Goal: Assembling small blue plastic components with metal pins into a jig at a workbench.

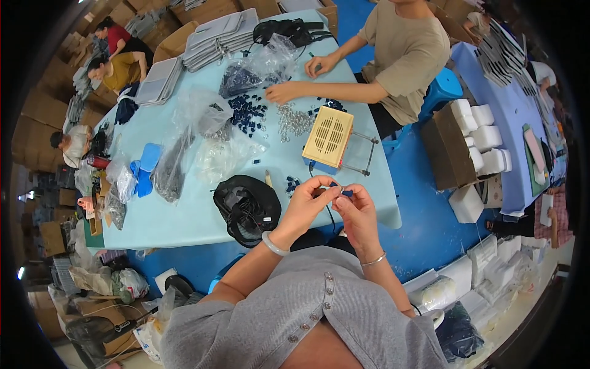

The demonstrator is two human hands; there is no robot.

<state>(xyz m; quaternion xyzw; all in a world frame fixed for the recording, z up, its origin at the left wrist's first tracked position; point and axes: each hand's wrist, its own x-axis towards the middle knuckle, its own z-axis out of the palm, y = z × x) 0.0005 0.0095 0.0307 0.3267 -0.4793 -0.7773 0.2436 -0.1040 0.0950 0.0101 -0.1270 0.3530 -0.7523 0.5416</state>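
Observation:
In front of my chest, above the table's near edge, my left hand and my right hand meet. Fingertips of both pinch a small dark blue piece, perhaps a folded fabric tab; its exact kind is too small to tell. Just left of my left hand lie a few similar blue pieces. Beyond my hands stands a box-shaped device with a slotted cream cover and metal rods at its right. Farther off are a heap of dark blue pieces and a heap of small shiny clear or silvery parts.
A black mesh bag lies left of my hands on the light blue tablecloth. Clear plastic bags and stacked grey panels cover the far left. Across the table, a co-worker's hands rest near the heaps.

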